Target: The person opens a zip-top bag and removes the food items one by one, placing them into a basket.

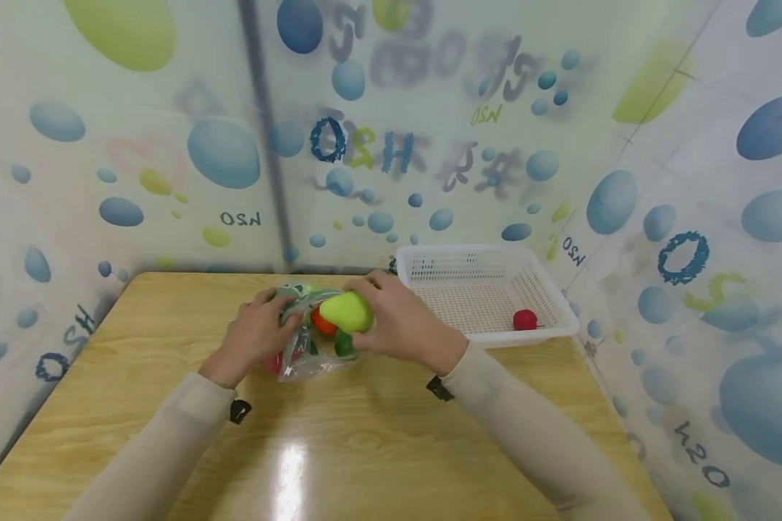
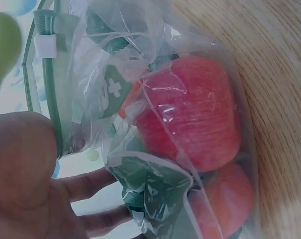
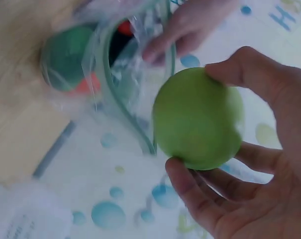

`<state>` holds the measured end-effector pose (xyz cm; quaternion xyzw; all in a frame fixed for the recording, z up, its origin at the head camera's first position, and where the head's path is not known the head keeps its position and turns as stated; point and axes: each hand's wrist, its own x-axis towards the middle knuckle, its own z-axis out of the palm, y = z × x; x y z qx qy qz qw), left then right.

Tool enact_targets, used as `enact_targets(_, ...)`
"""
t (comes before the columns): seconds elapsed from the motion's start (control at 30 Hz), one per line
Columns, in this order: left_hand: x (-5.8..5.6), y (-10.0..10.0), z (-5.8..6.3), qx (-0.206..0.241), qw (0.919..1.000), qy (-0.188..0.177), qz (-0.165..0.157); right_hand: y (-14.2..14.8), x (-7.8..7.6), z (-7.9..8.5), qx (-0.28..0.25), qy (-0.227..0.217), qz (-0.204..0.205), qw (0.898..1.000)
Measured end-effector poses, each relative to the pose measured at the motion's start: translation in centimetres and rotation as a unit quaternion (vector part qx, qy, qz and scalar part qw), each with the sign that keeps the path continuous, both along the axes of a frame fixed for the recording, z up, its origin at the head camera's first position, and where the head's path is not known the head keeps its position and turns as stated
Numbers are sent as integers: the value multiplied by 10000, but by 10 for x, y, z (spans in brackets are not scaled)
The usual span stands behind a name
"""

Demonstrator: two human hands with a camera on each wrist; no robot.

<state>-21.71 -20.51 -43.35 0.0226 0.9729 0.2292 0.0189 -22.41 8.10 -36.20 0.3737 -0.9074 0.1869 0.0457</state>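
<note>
Pinching the yellow-green fruit (image 1: 347, 311), R hand (image 1: 397, 315) has thumb & fingertips clamped on it, nr the bag's mouth; can't tell if they touch. L hand (image 1: 257, 333) grips the clear zip bag (image 1: 313, 370), plastic betw. thumb & fingers. Inside, nr L fingertips: a big red fruit (image 2: 190, 114), orange-red item (image 1: 322, 320), dk green item (image 3: 68, 57). White basket (image 1: 568, 320), beyond R fingers on their right, holds a small red fruit (image 1: 524, 320). Pinched fruit's smooth, plain; tapers pear-like in head view, looks round from R wrist cam. Only L wrist cam gives the white slider (image 2: 46, 46) on the zip, plus pale streaks on the big red fruit.
</note>
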Motion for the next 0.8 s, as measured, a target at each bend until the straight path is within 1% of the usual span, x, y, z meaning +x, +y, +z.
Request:
enact_targets(0.1,0,-1,-1,7,10000,-33,-3,14,-5,8,-357,-108,-150,9992)
enact_targets(0.17,0,-1,-2,18,10000,-35,-6,24,-12,11,-483,-144,-322,9982)
enact_targets(0.3,1,-2,-2,9,10000,-23,-25,49,-29,9,-507,-170,-713,9960)
enact_targets(0.47,3,-4,-3,19,10000,-44,-42,80,-52,-4,-299,-344,-1229,9914)
enact_targets(0.63,3,-5,-3,8,10000,-45,-65,109,-71,-14,7,-733,-1810,9807)
enact_targets(0.8,3,-6,-4,-23,10000,-37,-71,139,-88,-25,390,-916,-2137,9718)
